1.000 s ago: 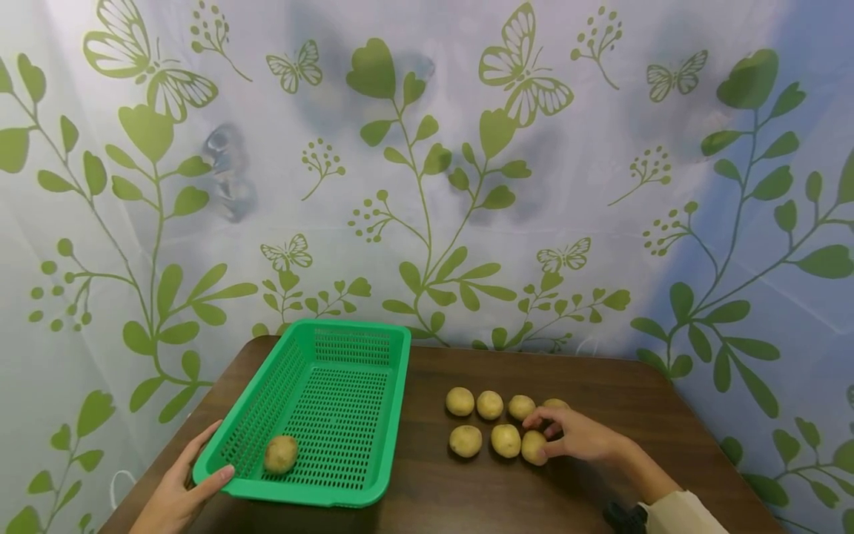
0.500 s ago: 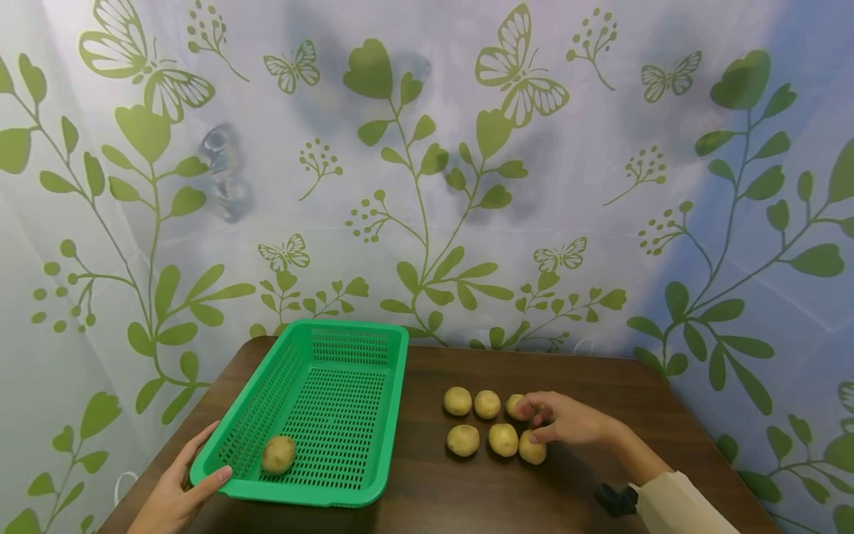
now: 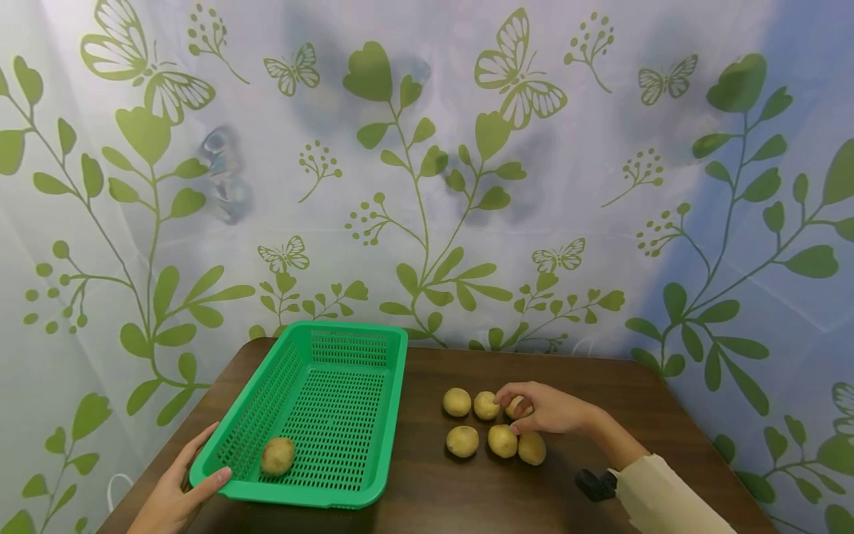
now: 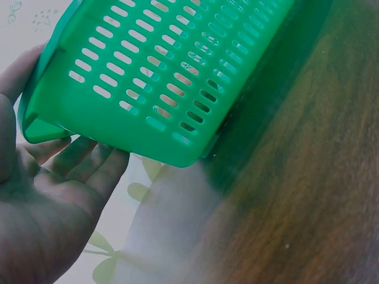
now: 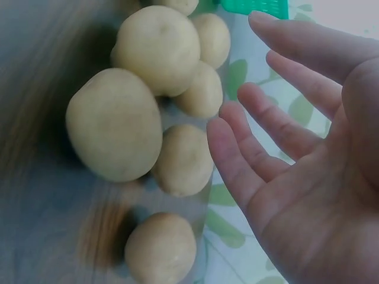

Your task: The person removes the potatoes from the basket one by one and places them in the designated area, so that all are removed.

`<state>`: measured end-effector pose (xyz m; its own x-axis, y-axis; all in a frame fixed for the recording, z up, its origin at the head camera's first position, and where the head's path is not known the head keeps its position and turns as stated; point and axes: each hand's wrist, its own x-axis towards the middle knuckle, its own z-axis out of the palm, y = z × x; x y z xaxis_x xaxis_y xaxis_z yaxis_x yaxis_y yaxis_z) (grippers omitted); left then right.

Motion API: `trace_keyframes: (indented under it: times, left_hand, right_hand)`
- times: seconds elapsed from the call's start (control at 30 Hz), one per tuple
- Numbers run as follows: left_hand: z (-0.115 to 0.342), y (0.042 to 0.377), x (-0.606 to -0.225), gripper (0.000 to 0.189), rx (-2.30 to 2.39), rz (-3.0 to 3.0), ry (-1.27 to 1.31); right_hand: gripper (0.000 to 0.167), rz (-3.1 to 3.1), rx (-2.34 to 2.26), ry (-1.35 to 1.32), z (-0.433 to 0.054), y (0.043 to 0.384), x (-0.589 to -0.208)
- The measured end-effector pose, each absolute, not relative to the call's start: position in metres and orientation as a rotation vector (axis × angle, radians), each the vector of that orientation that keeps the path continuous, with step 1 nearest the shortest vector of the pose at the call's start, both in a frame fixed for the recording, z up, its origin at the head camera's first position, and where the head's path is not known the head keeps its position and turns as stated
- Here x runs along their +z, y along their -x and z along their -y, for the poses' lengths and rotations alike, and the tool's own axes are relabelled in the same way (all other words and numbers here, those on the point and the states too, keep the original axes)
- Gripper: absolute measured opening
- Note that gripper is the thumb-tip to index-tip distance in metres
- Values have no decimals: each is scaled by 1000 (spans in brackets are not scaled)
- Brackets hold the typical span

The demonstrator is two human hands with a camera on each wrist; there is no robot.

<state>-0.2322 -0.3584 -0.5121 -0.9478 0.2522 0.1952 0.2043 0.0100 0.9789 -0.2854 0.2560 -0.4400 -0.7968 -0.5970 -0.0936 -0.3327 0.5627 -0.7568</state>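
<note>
In the head view, my left hand [image 3: 175, 486] grips the near left corner of a green plastic basket [image 3: 390, 415], thumb over the rim. The left wrist view shows its fingers [image 4: 109, 171] against the outside of the perforated wall. One potato [image 3: 277, 455] lies inside the basket, near that corner. My right hand [image 3: 550, 409] hovers over the right part of two rows of potatoes, fingers slightly bent and holding nothing. It partly covers a back-row potato [image 3: 517, 407]. In the right wrist view, a potato [image 5: 160, 248] lies apart from the others, below the spread fingers.
A brown wooden table [image 3: 440, 493] carries everything. Front-row potatoes [image 3: 462, 441] and back-row potatoes [image 3: 457, 402] sit between basket and right hand. Behind the table hangs a pale curtain [image 3: 427, 222] with green leaves and butterflies. A black device [image 3: 596, 485] is at my right wrist.
My right hand has lifted off the rightmost front potato and shifted left and slightly back over the rows. My left hand keeps its hold on the basket, which stays in place.
</note>
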Motion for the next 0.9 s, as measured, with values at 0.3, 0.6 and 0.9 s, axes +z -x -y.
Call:
trace_keyframes:
  times: [0.3, 0.6, 0.9]
  left_hand:
    - [359, 231, -511, 73, 2100, -2231, -445]
    - [359, 232, -511, 72, 2122, -2191, -488]
    - [359, 232, -512, 74, 2125, -2184, -468]
  right_hand:
    - [44, -2469, -1039, 786, -238, 289, -431]
    - [40, -2454, -1034, 796, -222, 296, -425]
    - [43, -2457, -949, 890, -205, 308, -422]
